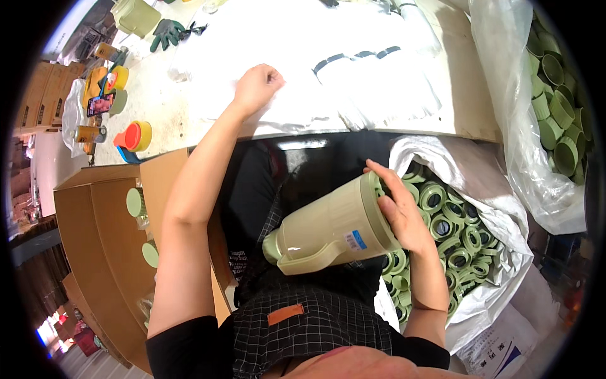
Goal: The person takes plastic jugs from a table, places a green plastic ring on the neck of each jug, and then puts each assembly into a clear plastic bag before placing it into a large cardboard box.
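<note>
A pale green plastic jug [328, 221] with a handle along its side and a blue-and-white sticker lies tilted in front of my body. Its narrower green end points left. My right hand [404, 211] supports the wide, green-rimmed end, fingers spread along that rim. Farther off, my left hand [257, 88] is over the table with its fingers curled together at a stack of white plastic bags [366, 76]. The glare on the bags hides what, if anything, is pinched there.
An open cardboard box [101, 234] stands at the left. At my right, a white sack [511, 252] holds many green ring-shaped parts [442, 227]. Green cups fill a clear bag [505, 95]. A tape dispenser [134, 136], a phone [101, 105] and a dark glove [166, 34] lie on the table.
</note>
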`<state>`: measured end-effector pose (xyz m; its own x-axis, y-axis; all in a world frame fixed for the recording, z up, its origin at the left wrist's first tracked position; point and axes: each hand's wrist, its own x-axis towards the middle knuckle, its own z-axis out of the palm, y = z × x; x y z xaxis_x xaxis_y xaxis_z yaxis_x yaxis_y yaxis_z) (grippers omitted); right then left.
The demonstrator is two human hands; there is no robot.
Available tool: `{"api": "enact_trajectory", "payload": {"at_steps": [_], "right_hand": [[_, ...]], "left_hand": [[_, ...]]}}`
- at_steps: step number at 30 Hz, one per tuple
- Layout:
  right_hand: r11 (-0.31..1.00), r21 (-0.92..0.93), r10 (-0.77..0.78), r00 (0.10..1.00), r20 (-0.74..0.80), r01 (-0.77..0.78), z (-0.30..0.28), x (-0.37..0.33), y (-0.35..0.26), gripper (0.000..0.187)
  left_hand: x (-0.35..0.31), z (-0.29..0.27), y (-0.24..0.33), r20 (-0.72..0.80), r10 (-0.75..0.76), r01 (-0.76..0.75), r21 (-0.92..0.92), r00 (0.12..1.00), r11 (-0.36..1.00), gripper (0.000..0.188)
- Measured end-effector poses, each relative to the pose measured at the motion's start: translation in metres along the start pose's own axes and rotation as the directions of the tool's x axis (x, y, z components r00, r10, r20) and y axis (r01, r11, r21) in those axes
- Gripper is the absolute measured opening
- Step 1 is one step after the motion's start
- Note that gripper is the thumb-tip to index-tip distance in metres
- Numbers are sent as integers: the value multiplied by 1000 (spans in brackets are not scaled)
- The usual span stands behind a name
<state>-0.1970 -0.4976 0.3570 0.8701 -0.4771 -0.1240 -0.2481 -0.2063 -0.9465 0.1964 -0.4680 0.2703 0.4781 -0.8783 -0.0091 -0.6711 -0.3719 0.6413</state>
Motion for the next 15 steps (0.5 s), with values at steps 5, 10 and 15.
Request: {"api": "enact_trajectory", "payload": {"at_steps": [5,10,15], "right_hand": [[988,156,0,997,-75,11,-10,11,17,40],[829,559,28,996,-82,23,-13,46,8,30],[918,395,96,941,-325,43,9,84,6,16]], "left_hand": [[14,9,-6,85,-68,95,-370,994,924,24],[10,2,6,-11,-172,145,-486,985,862,25],[-51,22,90,142,100,39,-739,985,672,36]]}}
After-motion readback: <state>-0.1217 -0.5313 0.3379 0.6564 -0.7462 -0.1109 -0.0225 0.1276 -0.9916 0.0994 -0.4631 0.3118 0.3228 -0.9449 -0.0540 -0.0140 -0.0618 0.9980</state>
